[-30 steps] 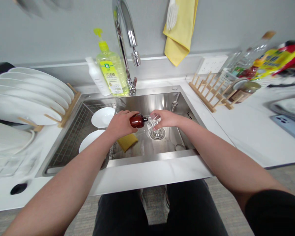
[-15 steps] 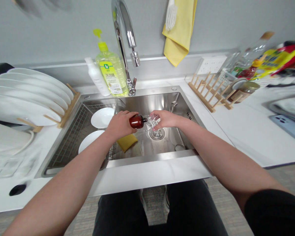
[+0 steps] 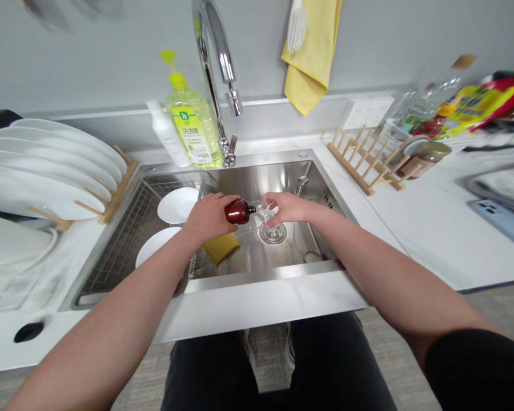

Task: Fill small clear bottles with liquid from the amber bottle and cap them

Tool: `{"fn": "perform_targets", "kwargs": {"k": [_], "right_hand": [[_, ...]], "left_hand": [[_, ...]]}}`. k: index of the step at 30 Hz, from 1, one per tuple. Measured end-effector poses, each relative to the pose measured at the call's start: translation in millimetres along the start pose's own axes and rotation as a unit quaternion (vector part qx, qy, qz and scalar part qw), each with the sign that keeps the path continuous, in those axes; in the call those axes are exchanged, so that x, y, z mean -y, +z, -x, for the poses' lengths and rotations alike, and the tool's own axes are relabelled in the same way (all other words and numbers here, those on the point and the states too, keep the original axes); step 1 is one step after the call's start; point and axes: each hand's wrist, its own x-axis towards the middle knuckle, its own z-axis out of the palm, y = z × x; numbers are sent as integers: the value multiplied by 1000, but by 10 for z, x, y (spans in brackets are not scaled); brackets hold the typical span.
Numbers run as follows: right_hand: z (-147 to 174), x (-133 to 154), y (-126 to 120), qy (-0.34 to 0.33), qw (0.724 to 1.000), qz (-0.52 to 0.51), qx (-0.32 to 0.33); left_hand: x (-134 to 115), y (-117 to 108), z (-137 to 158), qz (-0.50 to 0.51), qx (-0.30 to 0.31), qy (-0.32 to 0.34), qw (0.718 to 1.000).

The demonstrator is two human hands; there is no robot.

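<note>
While the glossy red-brown bottle with a black neck [image 3: 237, 212] lies on its side near the centre of the frame, the left hand [image 3: 209, 216] holds it, fingers wrapped around its body. Its mouth points right, toward the clear faceted cup [image 3: 264, 213], which the right hand [image 3: 286, 206] holds between thumb and fingers; whether mouth and cup touch, I cannot tell. Both are over the rectangular stainless-steel sink [image 3: 257, 177], near its round metal drain [image 3: 274, 234]. Lower left of the bottle lies a flat yellow cloth [image 3: 221, 249]. At centre left, 2 round white dishes [image 3: 177, 205] rest in a grey wire basket [image 3: 124, 242].
</note>
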Motion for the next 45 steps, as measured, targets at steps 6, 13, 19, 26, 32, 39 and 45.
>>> {"fn": "perform_targets", "kwargs": {"k": [6, 13, 19, 26, 32, 39, 45], "right_hand": [[11, 22, -8, 4, 1000, -1, 4], [4, 9, 7, 5, 1000, 5, 1], [2, 2, 7, 5, 1000, 8, 0], [0, 4, 8, 0, 1000, 9, 1], [-2, 14, 8, 5, 1000, 18, 2], [21, 53, 0, 8, 1000, 17, 3], [21, 52, 4, 6, 1000, 22, 3]], "left_hand": [[-2, 9, 3, -3, 0, 1, 1000], [-11, -2, 5, -8, 1, 4, 1000], [-29, -23, 8, -10, 1, 6, 1000], [-49, -34, 10, -19, 6, 1, 1000], [-50, -26, 16, -25, 0, 1, 1000], [-67, -47, 19, -32, 2, 0, 999], [-83, -66, 23, -37, 6, -1, 999]]}}
